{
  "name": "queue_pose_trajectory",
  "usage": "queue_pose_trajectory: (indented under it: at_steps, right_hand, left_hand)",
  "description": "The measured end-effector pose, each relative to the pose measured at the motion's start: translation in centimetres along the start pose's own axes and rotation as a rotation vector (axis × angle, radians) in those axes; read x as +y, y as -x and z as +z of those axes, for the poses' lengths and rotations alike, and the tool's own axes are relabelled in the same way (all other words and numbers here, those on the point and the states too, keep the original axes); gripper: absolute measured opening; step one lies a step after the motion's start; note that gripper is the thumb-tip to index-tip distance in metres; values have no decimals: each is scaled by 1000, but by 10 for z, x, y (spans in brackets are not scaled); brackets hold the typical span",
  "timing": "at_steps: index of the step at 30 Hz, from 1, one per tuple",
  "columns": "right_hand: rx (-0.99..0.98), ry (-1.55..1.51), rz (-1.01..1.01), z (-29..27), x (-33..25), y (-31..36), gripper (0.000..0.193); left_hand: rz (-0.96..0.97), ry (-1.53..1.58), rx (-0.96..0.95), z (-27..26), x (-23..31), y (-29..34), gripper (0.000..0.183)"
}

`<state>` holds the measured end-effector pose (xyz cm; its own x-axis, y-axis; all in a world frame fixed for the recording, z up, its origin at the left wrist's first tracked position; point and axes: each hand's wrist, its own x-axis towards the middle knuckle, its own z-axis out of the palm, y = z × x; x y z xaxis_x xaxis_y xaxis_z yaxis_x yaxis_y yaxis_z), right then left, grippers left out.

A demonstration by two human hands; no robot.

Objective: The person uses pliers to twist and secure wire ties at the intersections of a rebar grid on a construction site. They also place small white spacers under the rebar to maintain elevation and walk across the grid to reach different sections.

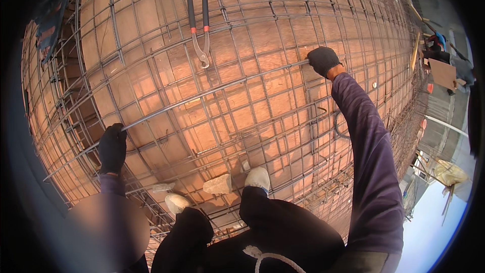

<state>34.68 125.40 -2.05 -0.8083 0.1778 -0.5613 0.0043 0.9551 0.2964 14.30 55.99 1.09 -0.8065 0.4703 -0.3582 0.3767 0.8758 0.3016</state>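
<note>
A long steel rebar (212, 89) runs slantwise across the grid in front of me, higher on the right than on the left. My left hand (112, 147), in a black glove, is closed around it near its left part. Further right, my right hand (324, 62), also black-gloved, grips the same rebar with the fingers wrapped round. Beyond the rebar, a pair of end-cutting nippers (200, 35) with black and red handles lies on the mesh, jaws toward me. Under everything spreads the tied rebar mesh (270, 2) over brown wooden boards.
My shoes (258, 179) stand on the mesh, with a stone chunk (218, 184) between them. At the left, a deeper rebar cage (70, 96) runs along a gap, and dark cloth (52, 28) hangs there. Boards and debris (442, 74) lie off the right edge, near a yellowish sack (449, 173).
</note>
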Motion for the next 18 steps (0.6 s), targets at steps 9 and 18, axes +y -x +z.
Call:
queue_pose_trajectory:
  at_steps: [9, 18]
  right_hand:
    - [238, -383, 410, -20, -60, 49, 48]
    - [313, -1194, 74, -89, -172, 108, 39]
  left_hand:
    - [-212, 429, -160, -88, 37, 41, 32]
    - [-44, 839, -668, -107, 210, 27, 36]
